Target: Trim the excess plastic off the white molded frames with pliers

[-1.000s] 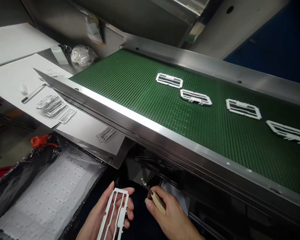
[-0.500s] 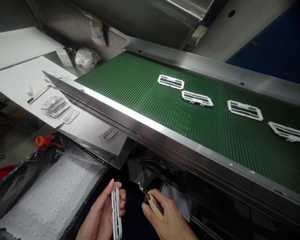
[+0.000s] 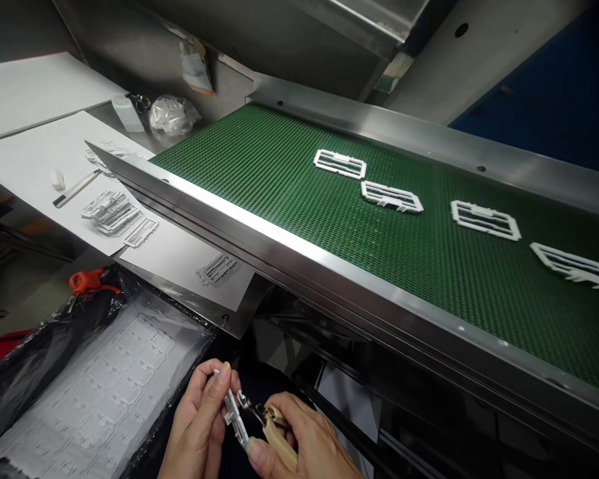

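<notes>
My left hand grips a white plastic frame part edge-on, low in the view. My right hand is closed on a small hand tool with a pale wooden handle; its metal tip touches the frame. Both hands are below the steel edge of the green conveyor belt. Several more white frame parts lie on the belt, among them a far frame, a second frame and a third frame.
A black-lined box of stacked white parts sits at lower left. On the white side table lie a frame pile, a loose frame, a flat strip tool, a bottle and a plastic bag.
My hands have come together. The right hand moved left and down and brought the tool tip onto the frame. The frame was turned from flat to edge-on and lowered.
</notes>
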{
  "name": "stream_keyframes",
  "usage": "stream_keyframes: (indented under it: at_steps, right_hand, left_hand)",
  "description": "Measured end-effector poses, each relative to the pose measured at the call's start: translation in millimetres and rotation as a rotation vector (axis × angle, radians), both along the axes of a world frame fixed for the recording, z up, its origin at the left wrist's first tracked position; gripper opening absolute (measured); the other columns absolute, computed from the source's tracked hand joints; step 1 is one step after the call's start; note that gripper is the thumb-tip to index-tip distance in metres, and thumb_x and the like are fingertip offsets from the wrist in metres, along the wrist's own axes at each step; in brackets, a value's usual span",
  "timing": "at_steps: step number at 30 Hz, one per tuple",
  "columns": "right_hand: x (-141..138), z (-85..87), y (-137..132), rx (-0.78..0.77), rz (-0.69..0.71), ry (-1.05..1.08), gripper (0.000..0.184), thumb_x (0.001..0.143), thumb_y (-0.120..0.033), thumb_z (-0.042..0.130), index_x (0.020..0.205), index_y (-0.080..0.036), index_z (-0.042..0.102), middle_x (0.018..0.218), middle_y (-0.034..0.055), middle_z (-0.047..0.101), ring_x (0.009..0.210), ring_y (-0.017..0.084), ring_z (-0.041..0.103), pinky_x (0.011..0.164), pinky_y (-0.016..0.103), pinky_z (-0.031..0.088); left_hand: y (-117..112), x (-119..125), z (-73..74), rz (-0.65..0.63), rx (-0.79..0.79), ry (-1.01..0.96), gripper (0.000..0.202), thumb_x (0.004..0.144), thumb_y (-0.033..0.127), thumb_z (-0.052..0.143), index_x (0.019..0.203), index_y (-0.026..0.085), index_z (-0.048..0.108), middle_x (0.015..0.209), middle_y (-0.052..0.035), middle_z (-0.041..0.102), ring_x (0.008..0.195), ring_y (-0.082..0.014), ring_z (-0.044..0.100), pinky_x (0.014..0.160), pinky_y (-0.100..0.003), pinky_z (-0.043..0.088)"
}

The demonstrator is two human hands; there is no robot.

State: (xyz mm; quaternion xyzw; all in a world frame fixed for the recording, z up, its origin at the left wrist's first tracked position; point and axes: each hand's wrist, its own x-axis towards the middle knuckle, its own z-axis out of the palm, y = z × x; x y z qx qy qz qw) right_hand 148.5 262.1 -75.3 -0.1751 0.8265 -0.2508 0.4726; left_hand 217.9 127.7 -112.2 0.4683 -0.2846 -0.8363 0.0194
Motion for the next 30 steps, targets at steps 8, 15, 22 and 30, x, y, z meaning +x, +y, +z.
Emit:
stream_keyframes:
  at_steps: [8,15,22,30]
  right_hand:
    - [3.2,-2.1,-2.9,0.012,-0.011,0.018,0.021,0.079,-0.043,0.057,0.088,-0.025,0.053,0.085,0.0005,0.057,0.078,0.02,0.055,0.067,0.028,0.037]
    - [4.8,-4.8,-2.9,0.035,0.045,0.051,0.021,0.08,-0.043,0.056,0.09,-0.024,0.053,0.088,0.0015,0.059,0.081,0.021,0.056,0.071,0.029,0.039]
    - [6.5,-8.7,-3.9,0.05,0.083,0.117,0.022,0.083,-0.046,0.052,0.081,-0.024,0.05,0.08,-0.0005,0.057,0.07,0.017,0.054,0.061,0.026,0.033]
    - [5.3,-10.3,-7.8,0.029,0.056,0.134,0.03,0.084,-0.049,0.05,0.07,-0.023,0.045,0.068,-0.0014,0.054,0.06,0.015,0.049,0.055,0.026,0.028]
  left_hand:
    - [1.1,3.0,-4.9,-0.03,-0.07,0.023,0.027,0.077,0.048,0.07,0.083,0.026,0.055,0.074,0.0038,0.056,0.072,-0.0141,0.045,0.062,-0.022,0.04]
    - [0.5,3.5,-7.5,-0.025,-0.08,0.019,0.029,0.075,0.049,0.072,0.083,0.027,0.055,0.075,0.0037,0.057,0.073,-0.0145,0.046,0.065,-0.022,0.041]
    - [-0.3,3.7,-10.0,-0.018,-0.082,0.021,0.03,0.075,0.05,0.071,0.082,0.027,0.054,0.074,0.0042,0.056,0.072,-0.0146,0.044,0.066,-0.022,0.041]
    - [-2.1,2.3,-7.9,-0.005,-0.102,0.013,0.028,0.075,0.049,0.071,0.079,0.025,0.056,0.074,0.0035,0.056,0.074,-0.0145,0.046,0.067,-0.02,0.043]
